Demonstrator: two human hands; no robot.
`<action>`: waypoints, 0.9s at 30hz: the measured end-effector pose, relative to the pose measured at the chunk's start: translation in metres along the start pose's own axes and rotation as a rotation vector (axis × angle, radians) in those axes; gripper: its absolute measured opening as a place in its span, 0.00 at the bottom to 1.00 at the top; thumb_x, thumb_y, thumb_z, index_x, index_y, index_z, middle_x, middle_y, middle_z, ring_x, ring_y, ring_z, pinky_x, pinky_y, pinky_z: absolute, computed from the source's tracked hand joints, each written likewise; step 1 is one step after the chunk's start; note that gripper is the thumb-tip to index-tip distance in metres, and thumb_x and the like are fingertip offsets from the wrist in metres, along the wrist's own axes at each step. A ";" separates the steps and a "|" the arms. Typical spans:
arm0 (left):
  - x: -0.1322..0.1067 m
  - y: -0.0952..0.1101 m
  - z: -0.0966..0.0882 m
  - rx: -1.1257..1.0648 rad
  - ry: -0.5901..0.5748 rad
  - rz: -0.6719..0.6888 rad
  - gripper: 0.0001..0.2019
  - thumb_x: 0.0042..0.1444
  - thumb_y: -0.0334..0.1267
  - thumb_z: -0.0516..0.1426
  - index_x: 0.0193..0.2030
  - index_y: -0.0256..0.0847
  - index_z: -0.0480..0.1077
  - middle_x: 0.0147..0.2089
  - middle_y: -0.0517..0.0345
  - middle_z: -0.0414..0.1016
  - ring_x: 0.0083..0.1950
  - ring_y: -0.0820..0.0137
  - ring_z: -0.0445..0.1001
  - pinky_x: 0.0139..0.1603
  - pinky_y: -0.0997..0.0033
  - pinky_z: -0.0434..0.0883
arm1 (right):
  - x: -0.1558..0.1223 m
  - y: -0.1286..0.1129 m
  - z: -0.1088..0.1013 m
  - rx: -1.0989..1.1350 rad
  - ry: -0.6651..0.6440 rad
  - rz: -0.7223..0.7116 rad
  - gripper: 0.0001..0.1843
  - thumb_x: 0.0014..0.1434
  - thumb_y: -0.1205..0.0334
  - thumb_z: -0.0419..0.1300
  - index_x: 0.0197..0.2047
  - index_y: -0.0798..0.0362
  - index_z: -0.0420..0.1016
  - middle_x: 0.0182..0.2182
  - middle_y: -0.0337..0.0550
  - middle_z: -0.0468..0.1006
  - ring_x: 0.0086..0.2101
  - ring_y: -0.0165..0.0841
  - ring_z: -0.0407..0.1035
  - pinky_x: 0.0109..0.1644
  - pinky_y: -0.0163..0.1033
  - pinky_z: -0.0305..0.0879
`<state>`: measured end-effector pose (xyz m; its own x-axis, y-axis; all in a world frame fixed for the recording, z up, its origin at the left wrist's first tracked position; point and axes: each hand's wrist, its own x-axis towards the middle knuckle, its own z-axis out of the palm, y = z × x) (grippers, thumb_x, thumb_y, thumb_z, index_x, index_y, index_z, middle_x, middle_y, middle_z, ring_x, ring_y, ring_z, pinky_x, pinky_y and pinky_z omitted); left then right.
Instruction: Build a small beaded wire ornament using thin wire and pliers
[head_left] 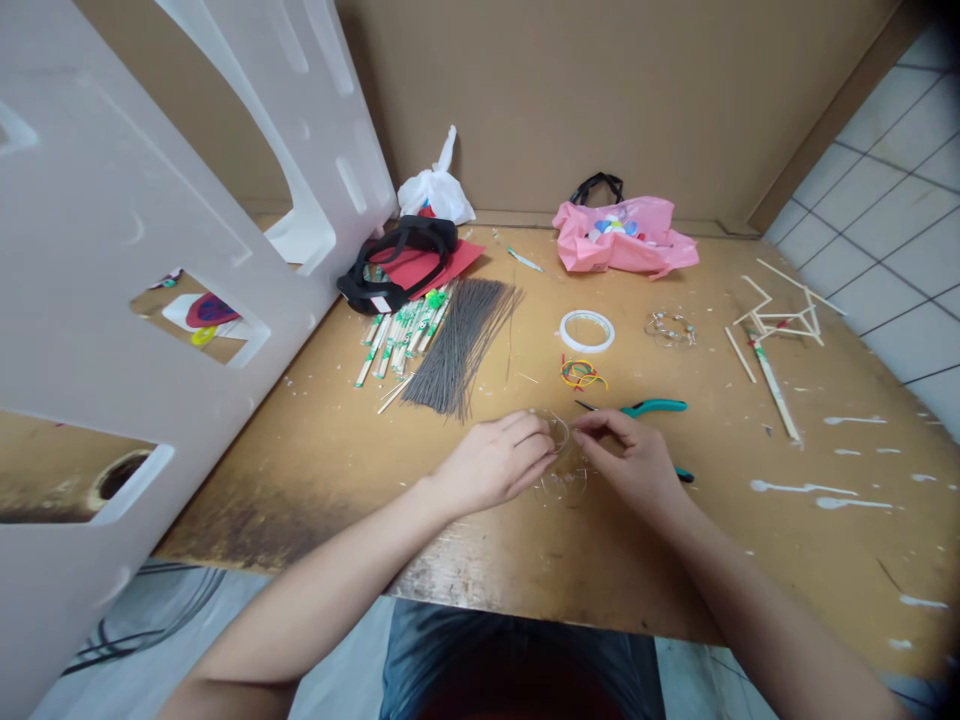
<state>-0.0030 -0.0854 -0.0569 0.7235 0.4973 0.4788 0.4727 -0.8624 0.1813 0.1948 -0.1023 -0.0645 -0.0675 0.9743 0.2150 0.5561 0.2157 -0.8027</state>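
Note:
My left hand (504, 452) is closed, its fingertips gripping a thin wire loop (562, 436) just above the table. Facing it, my right hand (626, 455) pinches with thumb and forefinger at the loop's right side, seemingly on a wire end too fine to see clearly. Below the fingers lies another thin, see-through looking wire shape (564, 484). Teal-handled pliers (656, 406) rest on the table behind my right hand, which partly covers them. Ahead of the hands is a small tangle of coloured wires or bands (582, 374).
A bundle of grey wires (461, 345), wrapped chopsticks (397, 335) and a black headset (401, 262) lie at left. A tape roll (587, 331), beaded wire ring (671, 328), pink bag (622, 235) and stick frame (787, 320) stand further off. A white plastic panel (187, 250) borders the left.

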 end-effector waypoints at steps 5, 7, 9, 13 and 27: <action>-0.003 -0.002 0.000 -0.038 0.023 -0.012 0.08 0.61 0.34 0.48 0.41 0.37 0.67 0.41 0.53 0.72 0.42 0.72 0.70 0.40 0.73 0.72 | 0.000 0.003 0.001 0.117 -0.010 0.088 0.12 0.54 0.58 0.59 0.40 0.50 0.76 0.34 0.44 0.80 0.34 0.36 0.73 0.41 0.43 0.70; -0.004 -0.005 0.000 -0.090 0.084 -0.095 0.08 0.61 0.33 0.48 0.43 0.37 0.66 0.41 0.52 0.72 0.43 0.72 0.71 0.42 0.72 0.71 | 0.000 0.004 0.001 0.180 0.005 0.135 0.12 0.53 0.57 0.59 0.41 0.50 0.76 0.36 0.45 0.80 0.35 0.36 0.73 0.42 0.44 0.70; -0.004 -0.009 0.001 -0.132 0.140 -0.191 0.08 0.60 0.31 0.47 0.44 0.37 0.65 0.40 0.52 0.71 0.41 0.72 0.70 0.41 0.72 0.71 | 0.001 0.005 0.001 0.243 0.008 0.187 0.13 0.53 0.55 0.59 0.41 0.51 0.76 0.35 0.45 0.80 0.34 0.36 0.73 0.40 0.44 0.70; -0.004 -0.014 0.002 -0.159 0.139 -0.231 0.08 0.59 0.30 0.48 0.41 0.37 0.66 0.38 0.53 0.70 0.39 0.73 0.69 0.39 0.73 0.70 | 0.004 0.007 -0.001 0.366 -0.032 0.284 0.15 0.52 0.54 0.60 0.40 0.51 0.76 0.30 0.43 0.79 0.30 0.34 0.72 0.38 0.42 0.70; 0.001 0.002 0.002 0.207 -0.183 -0.087 0.08 0.61 0.35 0.48 0.34 0.39 0.67 0.34 0.56 0.65 0.36 0.70 0.63 0.33 0.73 0.66 | 0.003 -0.001 0.000 0.379 -0.130 0.254 0.14 0.50 0.54 0.60 0.39 0.51 0.76 0.30 0.42 0.80 0.32 0.34 0.73 0.37 0.41 0.70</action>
<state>-0.0001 -0.0867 -0.0571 0.7453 0.5940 0.3028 0.6164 -0.7870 0.0264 0.1937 -0.0993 -0.0631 -0.0855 0.9941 -0.0663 0.2285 -0.0452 -0.9725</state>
